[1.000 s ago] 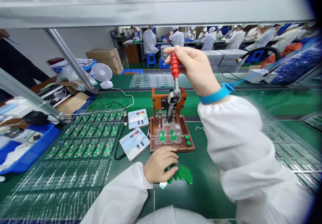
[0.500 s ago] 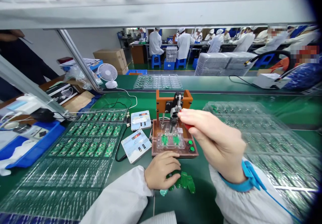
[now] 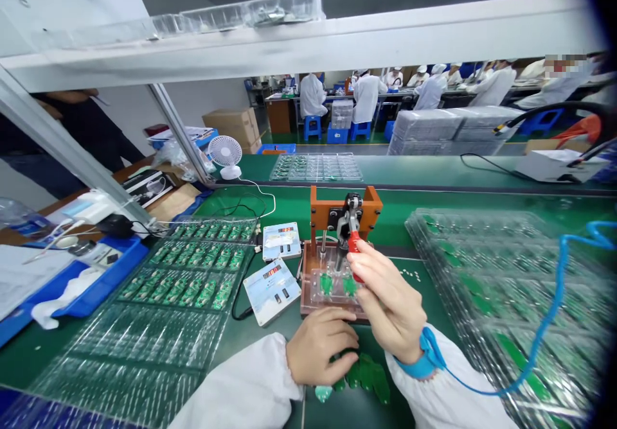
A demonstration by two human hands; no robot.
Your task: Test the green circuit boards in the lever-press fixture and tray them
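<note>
1. Fixture [image 3: 337,209] is sitting mid-bench on the green mat [image 3: 431,275]. It has a brown-orange laminate base, an upright back plate and a bare metal toggle linkage.
2. Clear acrylic press plate [image 3: 332,295] is lying flat over the nest. It's glossy and square-cut.
3. Red lever grip [image 3: 353,244] is smooth, rounded plastic, and it's sitting low, just above the plate, angling toward me.
4. I'm gripping it with the right hand [image 3: 390,304], thumb and fingers pinching round the red lever grip.
5. Nest boards [image 3: 326,283] are showing through the acrylic: two of them, small, green and lobed, lying side by side.
6. Left hand [image 3: 321,347] is lying palm down just in front of the fixture. Its fingers are curling loosely, with the tips resting on the loose boards [image 3: 371,377]. I can't tell whether it's pinching one.
7. Loose boards are flat and glossy green with rounded outlines, overlapping on the mat between my wrists.
8. Blue wrist strap [image 3: 427,359] is wrapping the right wrist, and a thin blue cord [image 3: 554,300] is looping off to the right.
9. Clear blister tray [image 3: 144,339] is lying to the left. It's thin pocketed plastic, and green boards are filling its far rows.
10. Tray stack [image 3: 506,268] on the right is the same clear plastic.
11. Two white meters [image 3: 272,286] are showing red digits between tray and fixture.
</note>
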